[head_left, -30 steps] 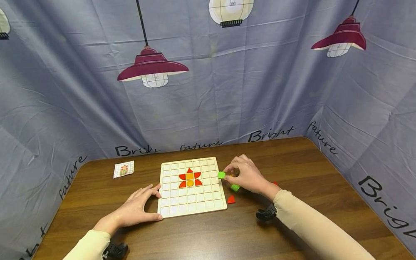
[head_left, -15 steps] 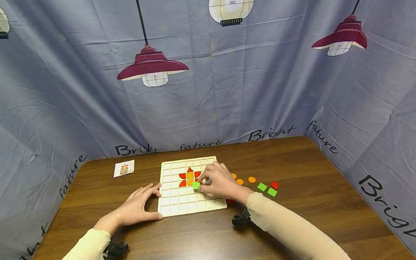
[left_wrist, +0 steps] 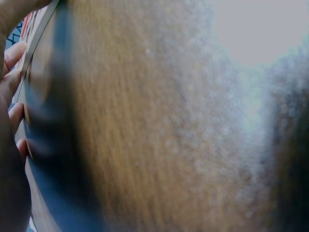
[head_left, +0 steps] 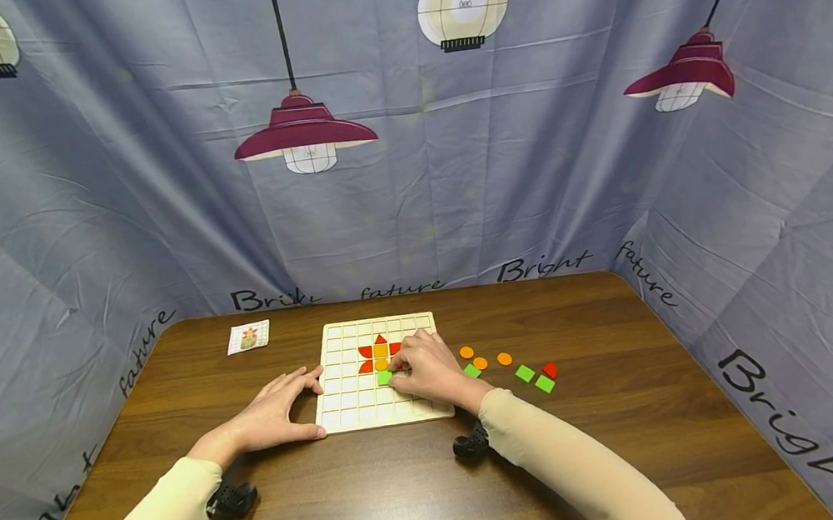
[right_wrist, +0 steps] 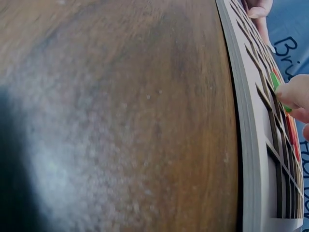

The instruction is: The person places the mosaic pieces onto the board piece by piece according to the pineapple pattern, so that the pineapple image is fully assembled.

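From afar I list: board [head_left: 355, 408], against the wide-spread left hand [head_left: 271, 414]; green square [head_left: 383, 378], pinched by the right hand [head_left: 431, 367] over the board, apparently mid-placement, the next move likely calling for alignment before release.

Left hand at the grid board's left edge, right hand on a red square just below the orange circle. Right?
Wrong colour: the right hand is on a green square, not a red one; the head view shows it. The rest stands: left hand at the left edge of the grid board, square just below the orange circle.
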{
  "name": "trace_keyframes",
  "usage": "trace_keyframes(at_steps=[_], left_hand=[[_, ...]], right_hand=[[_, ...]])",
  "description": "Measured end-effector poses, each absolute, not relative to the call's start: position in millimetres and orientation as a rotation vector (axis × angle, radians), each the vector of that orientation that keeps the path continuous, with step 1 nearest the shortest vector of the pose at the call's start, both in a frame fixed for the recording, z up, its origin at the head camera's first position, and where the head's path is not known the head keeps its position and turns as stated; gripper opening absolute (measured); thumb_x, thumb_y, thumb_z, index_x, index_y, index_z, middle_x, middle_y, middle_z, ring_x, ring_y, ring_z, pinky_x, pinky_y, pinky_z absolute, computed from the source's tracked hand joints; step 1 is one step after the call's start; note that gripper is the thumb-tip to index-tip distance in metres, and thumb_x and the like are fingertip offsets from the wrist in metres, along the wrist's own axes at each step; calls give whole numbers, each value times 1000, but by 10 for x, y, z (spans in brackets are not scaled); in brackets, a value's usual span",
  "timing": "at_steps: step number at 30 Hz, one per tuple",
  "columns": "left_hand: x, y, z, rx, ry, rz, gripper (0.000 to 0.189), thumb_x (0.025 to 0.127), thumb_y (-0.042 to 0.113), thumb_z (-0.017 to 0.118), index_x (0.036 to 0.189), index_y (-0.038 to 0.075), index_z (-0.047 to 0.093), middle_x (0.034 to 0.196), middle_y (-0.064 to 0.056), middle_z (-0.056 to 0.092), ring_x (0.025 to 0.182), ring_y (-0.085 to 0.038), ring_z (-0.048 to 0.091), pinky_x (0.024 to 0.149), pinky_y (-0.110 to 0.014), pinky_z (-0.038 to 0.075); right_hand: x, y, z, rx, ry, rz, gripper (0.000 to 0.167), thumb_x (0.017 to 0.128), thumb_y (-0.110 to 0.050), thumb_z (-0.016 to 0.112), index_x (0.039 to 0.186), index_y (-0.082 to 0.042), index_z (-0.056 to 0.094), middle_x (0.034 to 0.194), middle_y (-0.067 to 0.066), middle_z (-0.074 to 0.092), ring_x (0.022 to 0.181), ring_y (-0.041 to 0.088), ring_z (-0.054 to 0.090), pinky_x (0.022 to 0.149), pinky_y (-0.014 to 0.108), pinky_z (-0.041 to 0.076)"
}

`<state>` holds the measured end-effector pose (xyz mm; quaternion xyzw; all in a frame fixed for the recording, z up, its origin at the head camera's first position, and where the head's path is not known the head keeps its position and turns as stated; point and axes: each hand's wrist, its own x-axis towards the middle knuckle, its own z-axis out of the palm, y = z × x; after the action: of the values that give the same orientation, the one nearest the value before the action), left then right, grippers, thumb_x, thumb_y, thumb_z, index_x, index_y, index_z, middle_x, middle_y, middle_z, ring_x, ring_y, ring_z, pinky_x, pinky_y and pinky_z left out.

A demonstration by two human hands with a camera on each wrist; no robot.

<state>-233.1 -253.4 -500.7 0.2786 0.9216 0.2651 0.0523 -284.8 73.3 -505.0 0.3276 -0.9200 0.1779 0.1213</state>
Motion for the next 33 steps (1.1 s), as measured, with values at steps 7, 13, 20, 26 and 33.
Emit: trace_keyframes(at_steps=[7, 13, 20, 26, 33], left_hand=[[-2326, -2532, -5007, 846, 2796, 810, 58, 80, 59, 80, 118, 23, 56, 162, -10, 38, 149, -42, 28, 117, -66, 17], [-2330, -2526, -5007, 847, 2798, 807, 57, 80, 59, 80, 118, 23, 56, 162, -10, 38, 149, -42, 28, 117, -67, 17], [-2333, -2534, -5021, 844, 2806, 802, 57, 80, 60, 80, 118, 24, 56, 162, -9, 38, 149, -42, 29, 116, -67, 18], [-2327, -2532, -5021, 840, 2811, 805, 57, 80, 60, 80, 118, 24, 56, 162, -9, 39, 149, -42, 29, 116, -68, 19], [-2317, -2528, -5005, 853, 2814, 805, 57, 80, 58, 81, 118, 22, 57, 161, -11, 39, 148, -43, 30, 116, -67, 19]], right_hand=[[-2846, 717, -5063, 962, -2684, 538, 15, 82, -37, 81, 94, -28, 81, 87, -16, 61, 89, 11, 46, 76, 29, 34], [-2839, 714, -5056, 954, -2684, 540, 12, 83, -34, 79, 93, -28, 81, 83, -16, 59, 87, 10, 45, 75, 28, 33], [-2831, 736, -5024, 937, -2702, 560, 11, 86, -35, 79, 94, -28, 81, 85, -16, 57, 88, 11, 46, 78, 30, 37], [-2846, 965, -4907, 891, -2732, 671, 14, 89, -37, 78, 99, -26, 80, 91, -12, 60, 89, 12, 45, 81, 34, 38], [-2909, 1403, -4805, 799, -2727, 776, 22, 89, -32, 79, 107, -18, 80, 95, -5, 64, 93, 15, 47, 84, 37, 37]])
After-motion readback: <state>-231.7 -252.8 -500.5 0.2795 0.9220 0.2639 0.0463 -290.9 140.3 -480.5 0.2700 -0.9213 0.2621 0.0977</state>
